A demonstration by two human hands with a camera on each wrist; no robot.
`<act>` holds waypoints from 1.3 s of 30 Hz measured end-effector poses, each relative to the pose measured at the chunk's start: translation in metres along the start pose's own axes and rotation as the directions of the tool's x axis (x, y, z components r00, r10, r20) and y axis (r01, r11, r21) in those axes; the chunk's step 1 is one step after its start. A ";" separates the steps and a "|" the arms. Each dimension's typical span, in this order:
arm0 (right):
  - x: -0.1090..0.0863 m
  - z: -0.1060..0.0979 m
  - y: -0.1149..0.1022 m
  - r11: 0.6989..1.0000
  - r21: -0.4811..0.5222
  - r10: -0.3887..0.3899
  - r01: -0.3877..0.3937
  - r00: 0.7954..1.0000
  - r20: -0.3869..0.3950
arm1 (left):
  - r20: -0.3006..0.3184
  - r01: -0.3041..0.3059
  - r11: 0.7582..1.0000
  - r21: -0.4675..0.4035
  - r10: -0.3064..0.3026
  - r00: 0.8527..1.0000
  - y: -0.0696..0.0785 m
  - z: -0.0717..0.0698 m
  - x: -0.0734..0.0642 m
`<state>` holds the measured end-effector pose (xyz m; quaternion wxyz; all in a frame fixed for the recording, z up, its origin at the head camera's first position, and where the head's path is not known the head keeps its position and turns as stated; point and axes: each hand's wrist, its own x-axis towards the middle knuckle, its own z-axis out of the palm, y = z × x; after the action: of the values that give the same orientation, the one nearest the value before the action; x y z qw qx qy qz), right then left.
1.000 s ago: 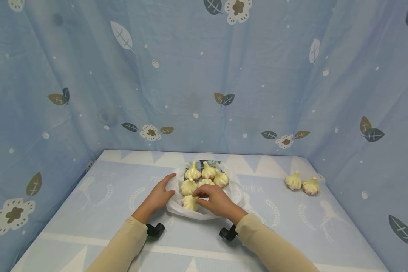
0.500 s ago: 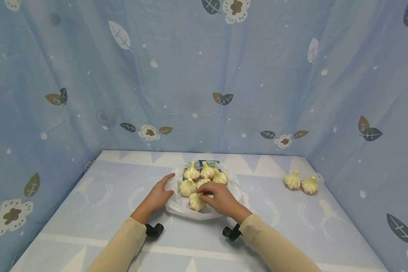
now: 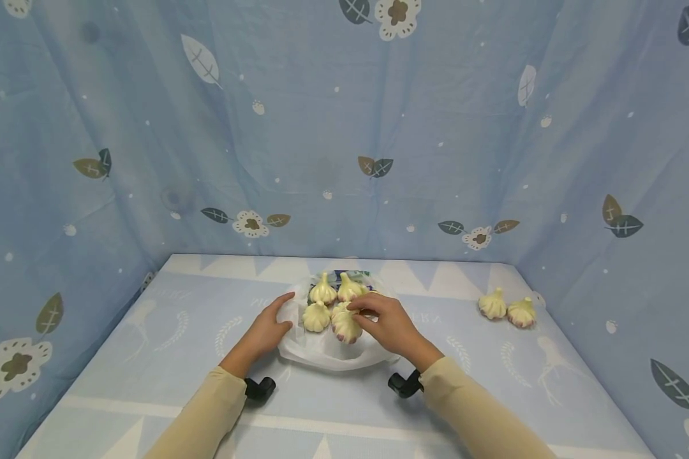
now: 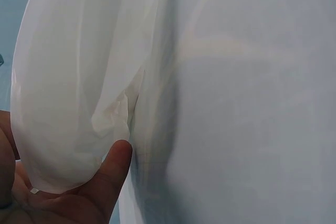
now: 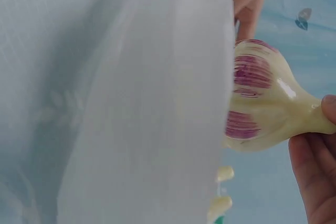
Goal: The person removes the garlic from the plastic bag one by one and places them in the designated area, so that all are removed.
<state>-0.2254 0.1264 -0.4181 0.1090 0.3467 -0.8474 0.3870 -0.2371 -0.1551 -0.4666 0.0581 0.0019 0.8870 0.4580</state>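
My right hand [image 3: 392, 324] pinches a garlic bulb [image 3: 346, 326] by its stem, holding it over a white plastic bag [image 3: 326, 361]. The right wrist view shows that pale bulb [image 5: 265, 95] with purple streaks, partly hidden behind the bag's side. At the bag's left edge, my left hand [image 3: 264, 335] holds the rim, its thumb and fingers on both sides of the thin plastic [image 4: 68, 103]. Inside the bag sit several more garlic bulbs, among them one at the back left [image 3: 323, 291] and one in front of it [image 3: 316, 317]. Others are hidden behind my right hand.
Two garlic bulbs [image 3: 492, 305] [image 3: 522, 313] lie side by side at the table's right. Green and blue print [image 3: 353, 273] shows at the bag's back. A patterned blue curtain [image 3: 298, 127] encloses the table [image 3: 207, 299] behind and at both sides.
My right hand has lifted the front garlic bulb from the bag's lower left and carried it right and up, tilting it. The left hand stays at the bag's edge.
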 end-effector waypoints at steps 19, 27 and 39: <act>-0.005 -0.041 0.008 0.998 -0.068 -0.026 0.017 0.990 -0.142 | -0.010 0.007 1.000 0.024 -0.007 1.000 -0.001 0.001 0.001; -0.013 -0.056 0.016 0.996 -0.088 -0.002 -0.013 0.986 -0.166 | -0.015 0.001 1.000 0.028 0.000 1.000 -0.001 0.001 0.003; -0.029 -0.080 0.029 0.984 -0.171 0.020 -0.056 0.979 -0.204 | -0.016 0.024 0.999 0.030 -0.024 1.000 -0.001 0.002 0.005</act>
<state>-0.2307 0.2128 -0.3939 0.2172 0.2785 -0.8693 0.3458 -0.2414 -0.1538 -0.4688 0.0567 -0.0114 0.8942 0.4439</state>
